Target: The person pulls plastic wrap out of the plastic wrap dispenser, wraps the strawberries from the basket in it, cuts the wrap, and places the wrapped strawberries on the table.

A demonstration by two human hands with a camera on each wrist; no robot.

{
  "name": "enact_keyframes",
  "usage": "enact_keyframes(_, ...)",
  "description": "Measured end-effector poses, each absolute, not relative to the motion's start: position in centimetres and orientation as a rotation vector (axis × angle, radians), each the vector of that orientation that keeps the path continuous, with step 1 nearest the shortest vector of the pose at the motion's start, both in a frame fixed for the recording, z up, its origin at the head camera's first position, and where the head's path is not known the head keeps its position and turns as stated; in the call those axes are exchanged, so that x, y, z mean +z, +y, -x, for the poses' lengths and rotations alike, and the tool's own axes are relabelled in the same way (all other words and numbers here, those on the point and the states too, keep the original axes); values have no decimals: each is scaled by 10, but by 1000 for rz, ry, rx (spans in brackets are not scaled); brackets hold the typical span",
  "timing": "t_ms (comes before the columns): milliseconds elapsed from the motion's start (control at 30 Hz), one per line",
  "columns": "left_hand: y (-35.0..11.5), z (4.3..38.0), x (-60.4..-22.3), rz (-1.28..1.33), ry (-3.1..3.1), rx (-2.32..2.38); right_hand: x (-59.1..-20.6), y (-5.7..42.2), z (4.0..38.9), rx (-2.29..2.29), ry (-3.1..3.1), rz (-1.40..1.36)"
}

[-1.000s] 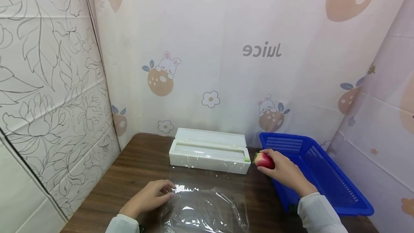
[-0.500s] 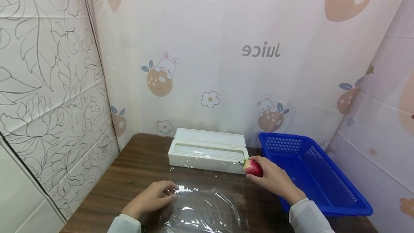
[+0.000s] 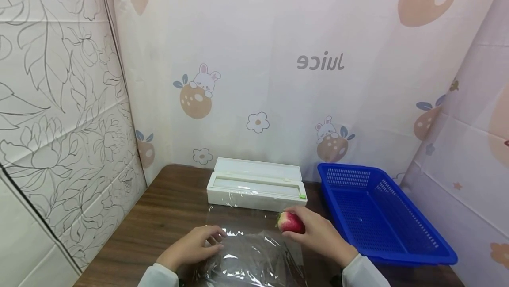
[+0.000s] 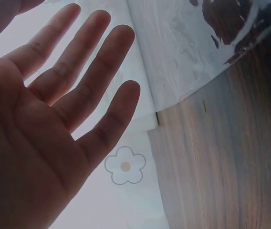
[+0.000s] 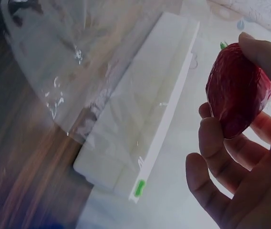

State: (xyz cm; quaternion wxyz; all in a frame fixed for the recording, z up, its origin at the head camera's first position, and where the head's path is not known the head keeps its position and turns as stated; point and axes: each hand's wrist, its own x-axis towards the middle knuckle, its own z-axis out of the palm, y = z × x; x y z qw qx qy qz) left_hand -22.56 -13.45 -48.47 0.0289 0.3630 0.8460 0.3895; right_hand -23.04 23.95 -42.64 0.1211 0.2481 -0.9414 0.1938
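In the head view my right hand [image 3: 314, 231] pinches a large red strawberry [image 3: 291, 223], its pale, green-leaved end toward the left. The right wrist view has the strawberry [image 5: 233, 90] between thumb and fingers, its surface dark and shiny. Below and left of it, a sheet of clear plastic wrap [image 3: 254, 256] stretches wrinkled over the table from a white wrap dispenser [image 3: 254, 200]. My left hand [image 3: 192, 247] hovers by the sheet's left edge, fingers loosely bent and holding nothing; the left wrist view shows its palm [image 4: 35, 138] with the fingers spread.
A blue plastic basket [image 3: 397, 234] stands at the right of the brown wooden table [image 3: 159, 207]. The dispenser's lid [image 3: 258, 169] is raised toward the printed back wall [image 3: 258, 57]. A green cutter tab [image 3: 302, 197] sits at the dispenser's right end.
My right hand has carried the strawberry left and toward me, from beside the basket to near the right part of the plastic wrap. The left hand has shifted slightly right.
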Motion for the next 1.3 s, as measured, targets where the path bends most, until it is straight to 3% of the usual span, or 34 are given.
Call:
enact_keyframes(300, -128, 224, -483, -1163, 2595, 1219, -434, 222, 223, 566, -2727, -803)
enact_keyframes(700, -107, 217, -481, -1094, 2551, 1263, -447, 192, 210, 793, -2759, -1105)
enact_keyframes(1300, -89, 215, -482, -1165, 2558, 1232, -466, 178, 206, 1034, -2759, -1163)
